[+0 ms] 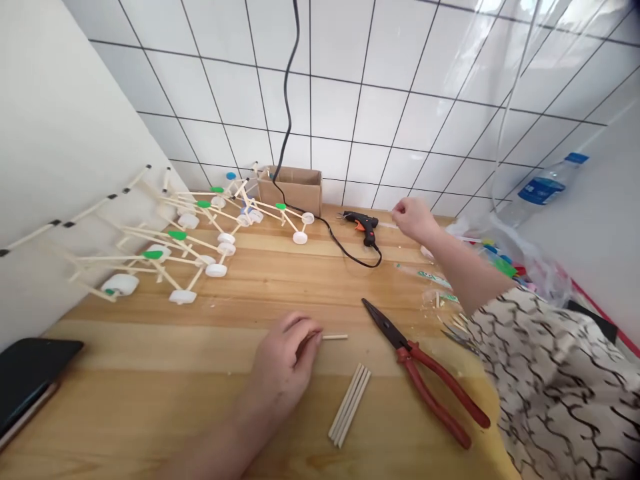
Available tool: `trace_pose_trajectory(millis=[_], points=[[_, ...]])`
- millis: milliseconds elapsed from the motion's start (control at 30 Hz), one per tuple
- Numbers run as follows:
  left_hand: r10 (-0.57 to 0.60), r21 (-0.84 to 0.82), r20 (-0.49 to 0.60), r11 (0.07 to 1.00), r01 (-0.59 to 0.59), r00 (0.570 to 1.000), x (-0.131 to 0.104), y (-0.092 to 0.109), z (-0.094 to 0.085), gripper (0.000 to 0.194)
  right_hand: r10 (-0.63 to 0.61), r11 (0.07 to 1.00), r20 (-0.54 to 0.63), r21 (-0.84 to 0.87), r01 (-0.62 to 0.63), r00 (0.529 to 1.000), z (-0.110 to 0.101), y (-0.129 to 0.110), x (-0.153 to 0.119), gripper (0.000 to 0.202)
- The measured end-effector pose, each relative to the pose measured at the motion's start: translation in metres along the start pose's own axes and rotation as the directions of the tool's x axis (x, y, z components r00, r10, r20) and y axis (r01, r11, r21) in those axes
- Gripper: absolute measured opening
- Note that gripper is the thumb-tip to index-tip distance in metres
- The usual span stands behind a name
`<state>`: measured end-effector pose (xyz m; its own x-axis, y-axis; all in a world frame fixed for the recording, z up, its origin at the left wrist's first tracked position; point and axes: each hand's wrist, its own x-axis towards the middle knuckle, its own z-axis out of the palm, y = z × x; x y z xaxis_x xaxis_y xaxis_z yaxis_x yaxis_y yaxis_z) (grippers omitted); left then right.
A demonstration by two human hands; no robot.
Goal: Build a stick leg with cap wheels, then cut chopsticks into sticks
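My left hand (290, 357) is low over the wooden table, its fingers closed on a short wooden stick (335, 337) that sticks out to the right. Several similar loose sticks (350, 405) lie side by side in front of it. Farther back on the right, my right hand (414, 217) is closed in a pinch; I cannot make out what is between the fingertips. Just left of that hand, a black glue gun (367, 227) with an orange trigger lies on its side. Red-handled long-nose pliers (417, 367) rest between my two arms.
Several stick frames with white wheels (216, 270) stand at the left by the wall. A cardboard box (300, 190) is against the tiles, with a black cable in front. At right are a plastic bag (543, 267), a water bottle (545, 187) and cutters (460, 338); a phone (35, 373) lies left.
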<state>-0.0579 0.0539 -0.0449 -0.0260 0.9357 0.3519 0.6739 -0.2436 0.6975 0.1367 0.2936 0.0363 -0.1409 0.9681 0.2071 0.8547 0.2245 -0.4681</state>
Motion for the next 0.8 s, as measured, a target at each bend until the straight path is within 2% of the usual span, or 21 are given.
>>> trace_pose_trajectory(millis=[133, 167, 233, 300, 333, 500, 600, 667, 800], points=[[0.011, -0.121, -0.029, 0.993, -0.014, 1.0, -0.004, 0.009, -0.002, 0.014, -0.118, 0.98, 0.175, 0.178, 0.087, 0.978, -0.004, -0.026, -0.089, 0.011], [0.009, -0.163, -0.032, 0.986, -0.014, 0.999, -0.005, 0.013, -0.004, 0.013, -0.181, 0.936, 0.281, 0.344, 0.077, 0.943, -0.003, -0.031, -0.113, 0.011], [-0.008, -0.245, -0.021, 0.97, 0.002, 1.0, -0.008, 0.024, -0.008, 0.012, -0.255, 0.825, 0.439, 0.564, -0.044, 0.861, -0.001, -0.041, -0.156, 0.012], [-0.04, -0.321, 0.042, 0.946, 0.051, 0.998, -0.011, 0.034, -0.011, 0.012, -0.24, 0.753, 0.532, 0.63, -0.19, 0.812, -0.002, -0.047, -0.188, 0.012], [-0.046, -0.366, 0.066, 0.928, 0.068, 0.997, -0.013, 0.038, -0.012, 0.013, -0.218, 0.741, 0.551, 0.63, -0.23, 0.805, -0.003, -0.048, -0.199, 0.011], [-0.046, -0.457, 0.13, 0.884, 0.101, 0.99, -0.019, 0.044, -0.009, 0.013, -0.185, 0.779, 0.545, 0.588, -0.216, 0.818, -0.011, -0.044, -0.231, 0.01], [0.037, -0.426, 0.182, 0.904, 0.045, 0.983, -0.02, 0.043, -0.007, 0.002, -0.194, 0.768, 0.546, 0.602, -0.22, 0.815, -0.009, -0.036, -0.244, 0.012], [0.071, -0.392, 0.235, 0.92, 0.027, 0.969, -0.02, 0.043, -0.007, 0.007, -0.192, 0.757, 0.542, 0.612, -0.228, 0.818, -0.005, -0.032, -0.25, 0.012], [-0.022, -0.32, 0.273, 0.941, 0.112, 0.962, -0.018, 0.045, -0.008, 0.012, -0.176, 0.666, 0.53, 0.684, -0.296, 0.829, 0.0, -0.023, -0.252, 0.018]])
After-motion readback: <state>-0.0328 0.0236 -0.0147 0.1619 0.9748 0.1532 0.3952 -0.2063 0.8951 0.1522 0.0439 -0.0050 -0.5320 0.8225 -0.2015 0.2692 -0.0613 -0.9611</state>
